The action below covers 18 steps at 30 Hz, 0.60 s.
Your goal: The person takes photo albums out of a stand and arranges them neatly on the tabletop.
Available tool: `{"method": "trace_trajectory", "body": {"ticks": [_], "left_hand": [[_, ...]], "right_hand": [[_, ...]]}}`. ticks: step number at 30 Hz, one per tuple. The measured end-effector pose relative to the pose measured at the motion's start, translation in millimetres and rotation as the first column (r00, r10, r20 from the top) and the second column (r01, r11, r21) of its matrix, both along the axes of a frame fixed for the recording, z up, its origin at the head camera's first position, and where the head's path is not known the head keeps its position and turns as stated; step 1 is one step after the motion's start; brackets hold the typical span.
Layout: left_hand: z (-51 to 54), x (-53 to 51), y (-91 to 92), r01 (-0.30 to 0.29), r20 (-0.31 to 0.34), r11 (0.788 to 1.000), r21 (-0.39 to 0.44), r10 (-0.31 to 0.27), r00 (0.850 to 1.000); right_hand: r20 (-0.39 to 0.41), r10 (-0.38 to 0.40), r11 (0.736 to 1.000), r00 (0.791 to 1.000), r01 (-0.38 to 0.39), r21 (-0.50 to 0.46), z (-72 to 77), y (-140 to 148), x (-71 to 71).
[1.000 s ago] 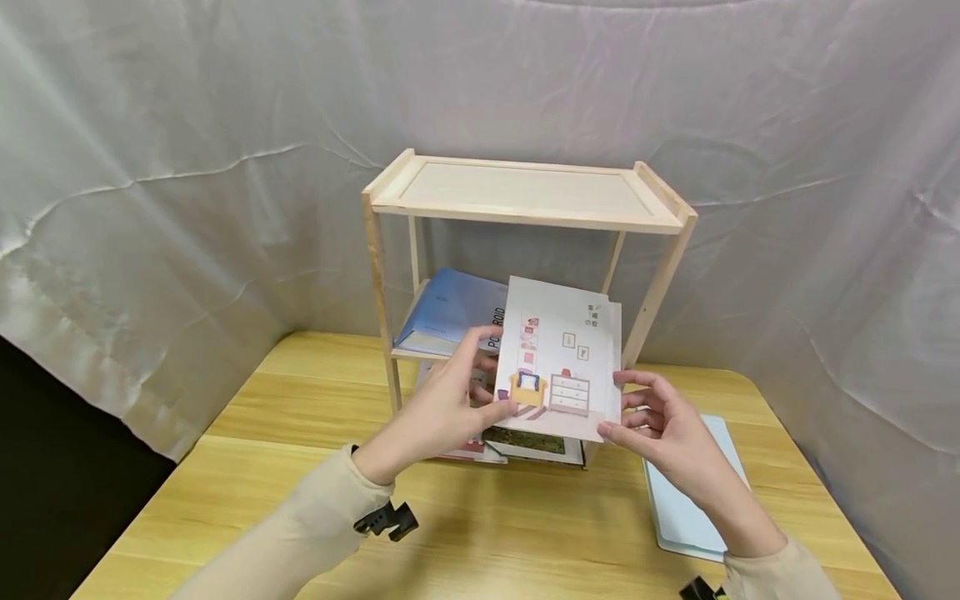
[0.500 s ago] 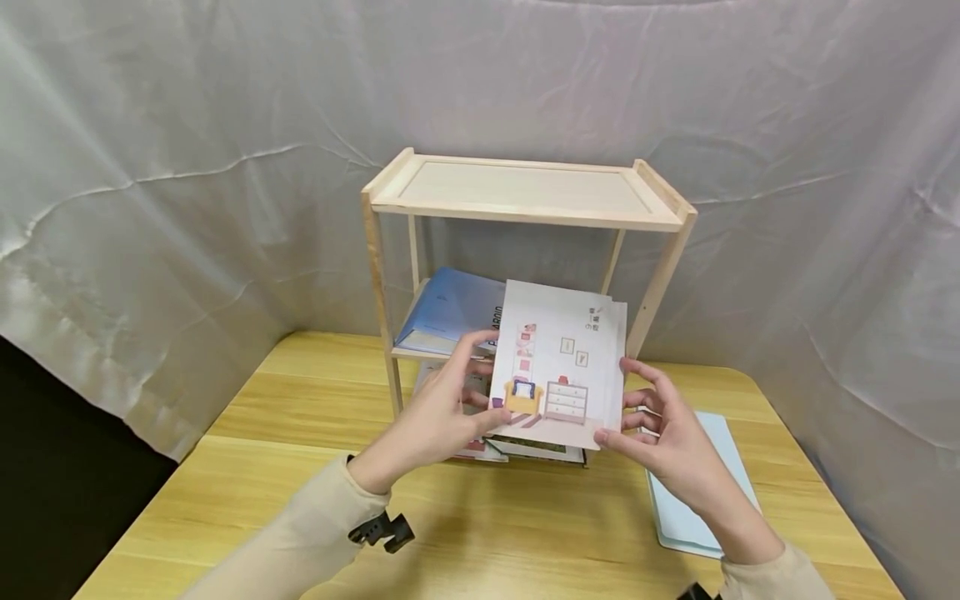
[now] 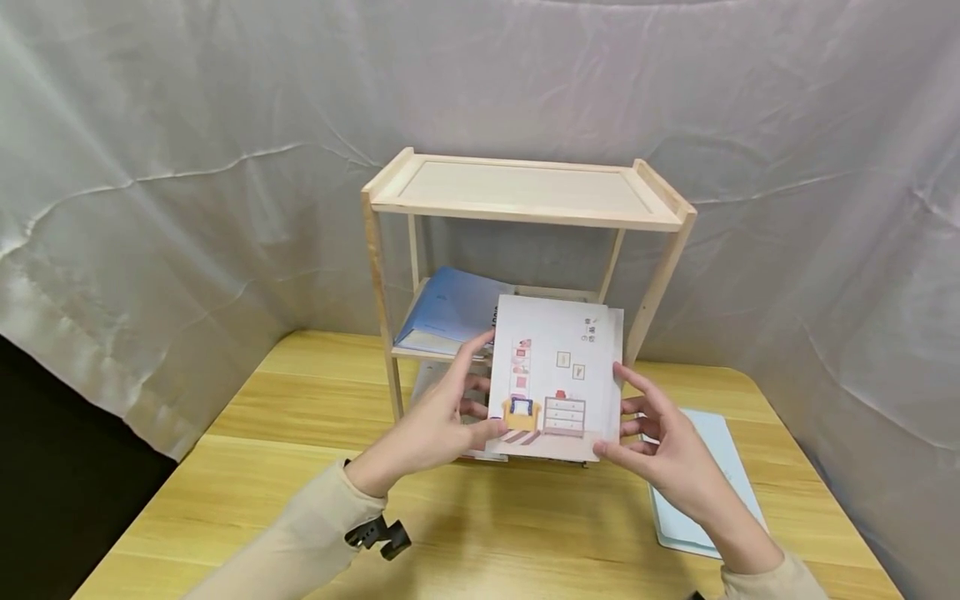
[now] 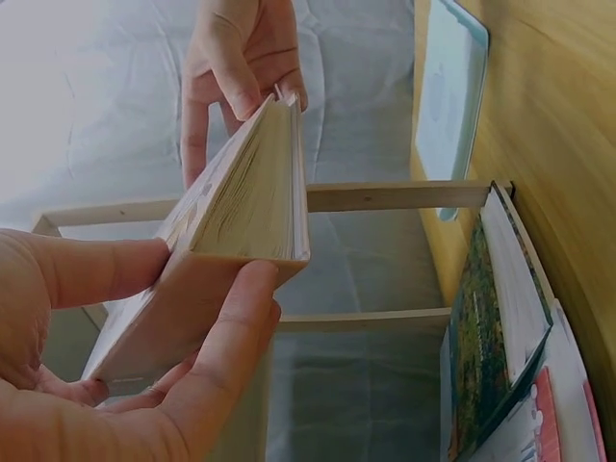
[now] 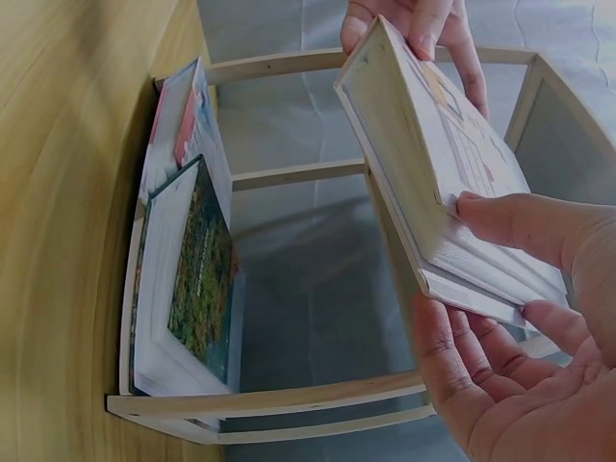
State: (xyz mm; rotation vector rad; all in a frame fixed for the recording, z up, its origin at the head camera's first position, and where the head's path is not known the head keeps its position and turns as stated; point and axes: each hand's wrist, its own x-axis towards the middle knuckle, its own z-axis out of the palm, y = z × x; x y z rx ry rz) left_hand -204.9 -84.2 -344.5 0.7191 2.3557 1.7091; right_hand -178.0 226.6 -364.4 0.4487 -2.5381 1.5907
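Observation:
A thick white book [image 3: 551, 379] with drawings of a yellow armchair and a drawer chest on its cover is held in front of the shelf [image 3: 525, 193]. My left hand [image 3: 435, 417] grips its left side, thumb on the cover and fingers behind. On the opposite side, my right hand [image 3: 663, 442] pinches the lower right corner with the thumb and touches the edge with the fingers. The covers gape slightly around the page block in the left wrist view. Behind it, a blue book [image 3: 453, 308] lies on the middle shelf.
A light-blue notebook [image 3: 708, 479] lies on the wooden table [image 3: 300, 392] at the right. Low in the shelf are a dark green patterned book [image 5: 204, 269] and a red-and-white book [image 5: 178, 130]. A grey curtain [image 3: 225, 167] hangs behind.
Both hands have brought the white book slightly down and toward me, showing more of the middle shelf behind it. The shelf and the blue book stay put.

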Motion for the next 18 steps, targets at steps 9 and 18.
{"method": "trace_trajectory", "body": {"ticks": [9,18], "left_hand": [[-6.5,-1.8,-2.1,0.025,-0.002,0.999,0.024,-0.025,1.000],[-14.9,2.4,-1.2,0.039,0.037,0.997,0.069,-0.041,0.998]], "right_hand": [[-0.024,0.019,1.000,1.000,-0.019,0.013,-2.2,-0.8,-0.4],[-0.028,-0.006,1.000,1.000,0.006,0.006,-3.6,-1.9,1.9]]}}
